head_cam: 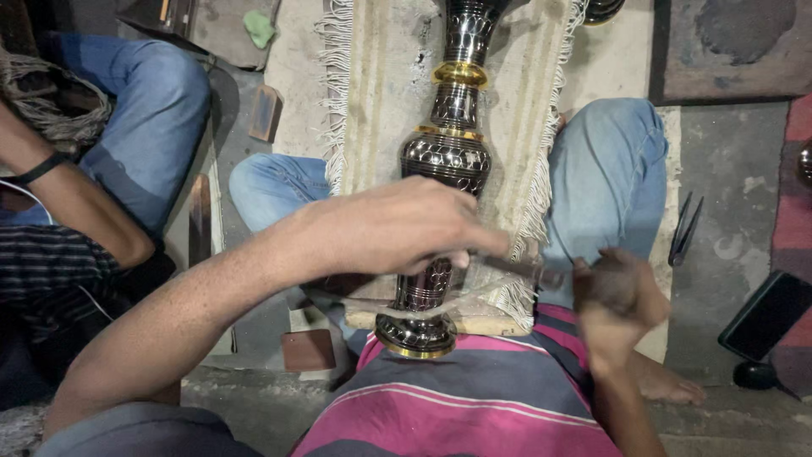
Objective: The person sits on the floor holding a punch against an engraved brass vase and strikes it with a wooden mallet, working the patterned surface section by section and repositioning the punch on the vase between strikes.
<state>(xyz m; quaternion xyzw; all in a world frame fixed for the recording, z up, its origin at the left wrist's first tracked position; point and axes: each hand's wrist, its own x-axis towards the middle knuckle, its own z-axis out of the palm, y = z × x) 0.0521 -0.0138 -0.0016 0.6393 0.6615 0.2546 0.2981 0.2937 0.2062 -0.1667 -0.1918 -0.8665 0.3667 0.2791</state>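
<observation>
Brass-banded vase (pixel 447 152) — left hand (pixel 397 228) fingers grip its stem; right hand (pixel 616 292) fisted, blurred.

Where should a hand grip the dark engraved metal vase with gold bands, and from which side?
Probably the narrow neck between the gold bands of the dark engraved metal vase, coming from above: it lies lengthwise on the fringed cream cloth, and the left hand covers its lower stem.

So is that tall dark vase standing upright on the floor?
No, the vase lies lengthwise on a fringed cloth across the person's lap, with the left hand resting on it.
</observation>
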